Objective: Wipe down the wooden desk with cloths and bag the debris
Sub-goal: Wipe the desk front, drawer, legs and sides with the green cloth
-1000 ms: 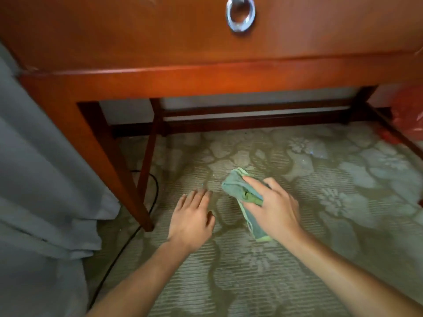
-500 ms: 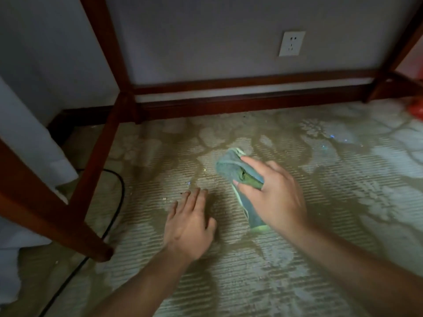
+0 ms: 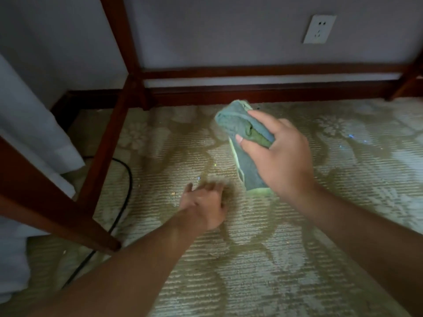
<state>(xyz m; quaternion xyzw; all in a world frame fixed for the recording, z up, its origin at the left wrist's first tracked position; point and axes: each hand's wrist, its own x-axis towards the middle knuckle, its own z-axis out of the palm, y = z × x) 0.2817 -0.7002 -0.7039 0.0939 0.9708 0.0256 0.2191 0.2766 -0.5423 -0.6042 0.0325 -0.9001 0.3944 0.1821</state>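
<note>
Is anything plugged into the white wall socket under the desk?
No, the white wall socket shows bare slots, and the black cable lies on the carpet far to its left.

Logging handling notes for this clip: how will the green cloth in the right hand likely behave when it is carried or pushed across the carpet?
Probably floppy: the green cloth bunches under the right hand and its tail hangs below the palm. Likely light, since a loose grip carries it. On the ribbed carpet it would probably drag rather than slide.
</note>
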